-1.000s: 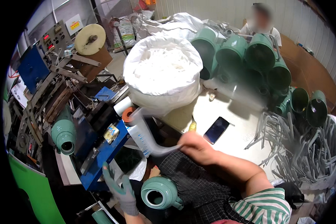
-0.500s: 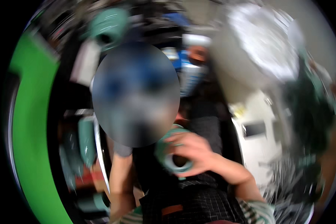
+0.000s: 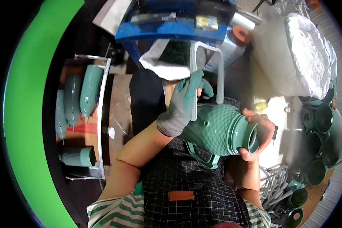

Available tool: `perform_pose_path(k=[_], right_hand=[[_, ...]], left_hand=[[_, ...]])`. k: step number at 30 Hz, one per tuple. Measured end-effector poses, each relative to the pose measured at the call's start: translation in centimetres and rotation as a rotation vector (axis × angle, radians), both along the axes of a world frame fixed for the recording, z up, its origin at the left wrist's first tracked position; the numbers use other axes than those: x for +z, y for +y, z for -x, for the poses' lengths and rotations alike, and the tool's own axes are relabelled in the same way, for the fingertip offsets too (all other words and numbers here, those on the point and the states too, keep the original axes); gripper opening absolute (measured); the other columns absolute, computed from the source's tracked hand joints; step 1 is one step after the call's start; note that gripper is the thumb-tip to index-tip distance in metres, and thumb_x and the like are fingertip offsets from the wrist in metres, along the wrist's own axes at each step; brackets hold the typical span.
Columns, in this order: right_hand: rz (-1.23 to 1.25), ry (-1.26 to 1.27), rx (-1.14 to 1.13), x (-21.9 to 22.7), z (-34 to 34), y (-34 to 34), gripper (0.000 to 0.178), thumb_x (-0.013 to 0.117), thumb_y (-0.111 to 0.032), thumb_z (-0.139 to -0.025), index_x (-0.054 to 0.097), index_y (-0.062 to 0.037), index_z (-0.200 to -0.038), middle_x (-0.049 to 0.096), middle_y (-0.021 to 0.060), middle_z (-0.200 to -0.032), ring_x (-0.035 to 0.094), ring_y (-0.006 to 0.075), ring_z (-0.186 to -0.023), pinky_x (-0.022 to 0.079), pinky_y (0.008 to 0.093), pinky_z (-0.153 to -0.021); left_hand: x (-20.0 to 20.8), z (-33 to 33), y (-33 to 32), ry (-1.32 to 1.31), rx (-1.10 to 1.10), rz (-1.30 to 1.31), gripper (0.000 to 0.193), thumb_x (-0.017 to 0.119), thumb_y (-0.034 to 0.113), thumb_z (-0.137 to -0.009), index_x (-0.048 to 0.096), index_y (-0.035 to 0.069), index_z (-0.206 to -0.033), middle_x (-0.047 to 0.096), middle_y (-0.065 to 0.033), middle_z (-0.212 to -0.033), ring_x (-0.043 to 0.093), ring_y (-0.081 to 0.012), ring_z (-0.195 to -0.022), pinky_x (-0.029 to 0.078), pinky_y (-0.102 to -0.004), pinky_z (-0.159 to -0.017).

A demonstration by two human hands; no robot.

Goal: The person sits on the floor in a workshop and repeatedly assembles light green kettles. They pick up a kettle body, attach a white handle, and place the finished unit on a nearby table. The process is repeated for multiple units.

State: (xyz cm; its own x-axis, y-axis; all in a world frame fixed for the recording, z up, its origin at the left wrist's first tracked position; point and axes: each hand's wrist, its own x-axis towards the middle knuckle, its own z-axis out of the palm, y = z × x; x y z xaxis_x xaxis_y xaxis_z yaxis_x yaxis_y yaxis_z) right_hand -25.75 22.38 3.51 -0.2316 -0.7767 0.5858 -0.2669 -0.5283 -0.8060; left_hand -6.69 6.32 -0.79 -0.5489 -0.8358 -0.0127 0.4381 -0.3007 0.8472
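Across my lap lies a green jug-like vessel [image 3: 212, 127] with a diamond-patterned body, tilted so its open mouth points right. A green handle [image 3: 201, 157] runs along its near side. My right hand [image 3: 263, 129], bare, is closed around the rim and neck. In a grey and green glove, my left hand [image 3: 184, 97] grips one leg of a pale U-shaped handle [image 3: 220, 72]. That pale handle stands over the vessel's far side; whether its lower ends touch the body I cannot tell.
At left, a carton [image 3: 85, 133] holds several green vessel bodies. A blue stool [image 3: 167, 28] stands ahead, with a white sack [image 3: 155, 57] under it. Far right is a large sack [image 3: 277, 57] of white rings. Several green vessels [image 3: 314, 142] and grey handles [image 3: 273, 186] lie at right.
The view has steadied from a heavy blur. My right hand and the vessel's mouth now appear farther right and higher. The pale handle in my left hand now shows plainly.
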Motion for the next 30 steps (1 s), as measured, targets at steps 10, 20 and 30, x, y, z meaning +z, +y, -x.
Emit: perform_pose_path(k=[10,20,30], right_hand=[[0.087,0.121,0.154,0.2,-2.1,0.6,0.087,0.096,-0.032,-0.063,0.052,-0.0034,-0.133,0.064,0.0191,-0.112,0.068,0.0409,-0.114,0.048,0.0593,-0.109],[-0.232,-0.177,-0.136,-0.9,-2.7,-3.6,0.051,0.047,-0.042,-0.108,0.044,-0.0019,-0.14,0.052,0.0086,-0.119,0.044,0.0136,-0.09,0.041,0.0297,-0.085],[-0.322,-0.956,0.393,-3.4,-5.1,-2.9,0.026,0.066,-0.026,-0.105,0.048,-0.0082,-0.111,0.057,0.0015,-0.091,0.042,0.0044,-0.064,0.035,0.0191,-0.061]], left_hand=[[2.4,-0.7,3.7,-0.047,-0.241,-0.068,0.045,0.064,0.013,-0.101,0.052,0.003,-0.143,0.064,-0.0076,-0.125,0.062,-0.0158,-0.113,0.052,-0.0307,-0.095],[1.6,-8.1,2.5,0.052,-0.174,-0.016,0.034,0.059,0.027,-0.103,0.059,0.001,-0.125,0.059,-0.0103,-0.118,0.057,-0.0224,-0.113,0.048,-0.0365,-0.099],[4.0,-8.4,4.9,-0.718,0.489,0.764,0.051,0.045,0.015,-0.102,0.042,-0.007,-0.148,0.052,-0.0226,-0.148,0.053,-0.0328,-0.135,0.039,-0.0465,-0.117]])
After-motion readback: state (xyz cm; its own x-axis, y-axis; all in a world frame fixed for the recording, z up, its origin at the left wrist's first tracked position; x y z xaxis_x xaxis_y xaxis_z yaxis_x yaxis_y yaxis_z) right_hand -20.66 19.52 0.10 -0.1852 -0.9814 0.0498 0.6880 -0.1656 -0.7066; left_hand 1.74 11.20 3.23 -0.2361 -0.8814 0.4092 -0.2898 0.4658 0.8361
